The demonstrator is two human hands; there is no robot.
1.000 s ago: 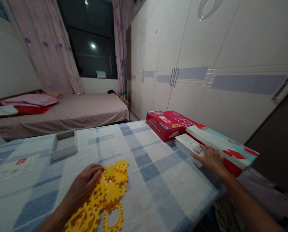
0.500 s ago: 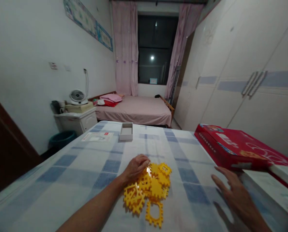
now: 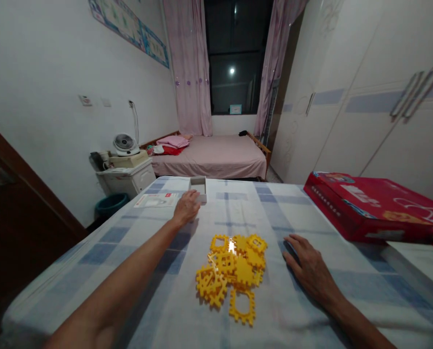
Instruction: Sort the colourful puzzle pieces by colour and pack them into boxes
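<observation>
Box (image 3: 198,187), small, white and open-topped, is sitting far out on the table (image 3: 92,252), and the left hand (image 3: 186,207) is stretching to it at arm's length; fingertips are curling against the near wall of the box, though whether they are gripping or only touching it I cannot tell; the box is looking like thin square-cornered cardboard, shallow and hollow; a flat printed leaflet (image 3: 155,200) is lying just beside it on the left; the right hand (image 3: 307,268) is resting palm down on the cloth, fingers (image 3: 292,248) spread and flat, pinching nothing; near it, to its left, a heap of yellow puzzle pieces (image 3: 232,271) is lying, glossy plastic squares with toothed edges, some solid, some open frames, overlapping loosely; the tablecloth is looking soft and matte, checked in pale blue and white; at the right edge a long red carton (image 3: 369,206) is lying flat, its lid printed and smooth; beyond the table a bed (image 3: 216,157) with a pink cover is standing under a dark window.
</observation>
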